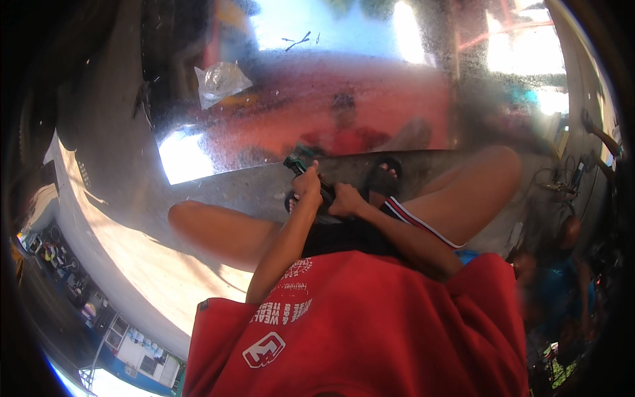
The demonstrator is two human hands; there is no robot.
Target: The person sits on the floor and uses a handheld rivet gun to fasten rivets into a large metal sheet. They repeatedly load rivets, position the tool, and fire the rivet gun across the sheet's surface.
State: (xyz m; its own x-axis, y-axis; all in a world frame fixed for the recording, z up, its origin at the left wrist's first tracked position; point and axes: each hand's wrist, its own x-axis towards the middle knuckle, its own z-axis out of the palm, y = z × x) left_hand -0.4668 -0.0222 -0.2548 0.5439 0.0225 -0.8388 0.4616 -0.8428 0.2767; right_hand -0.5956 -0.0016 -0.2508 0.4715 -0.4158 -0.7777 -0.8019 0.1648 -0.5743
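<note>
Over my lap, between my bent knees, both hands hold a dark tool with a green part at its head (292, 161). My left hand (307, 185) is closed round it just behind the head. My right hand (346, 200) is closed on its rear part, nearer my body. The fingers cover most of the tool, so I cannot make out its kind. Just beyond my feet lies a large shiny metal sheet (390, 126), which mirrors red shapes and bright light. The tool's head points toward its near edge; whether they touch, I cannot tell.
A clear plastic bag (222, 82) sits on the sheet's left part, and thin dark pieces (297, 42) lie farther back. My sandalled foot (383, 175) is close to the near edge. Cables and tools (570, 178) are at right, near a person in blue (559, 291).
</note>
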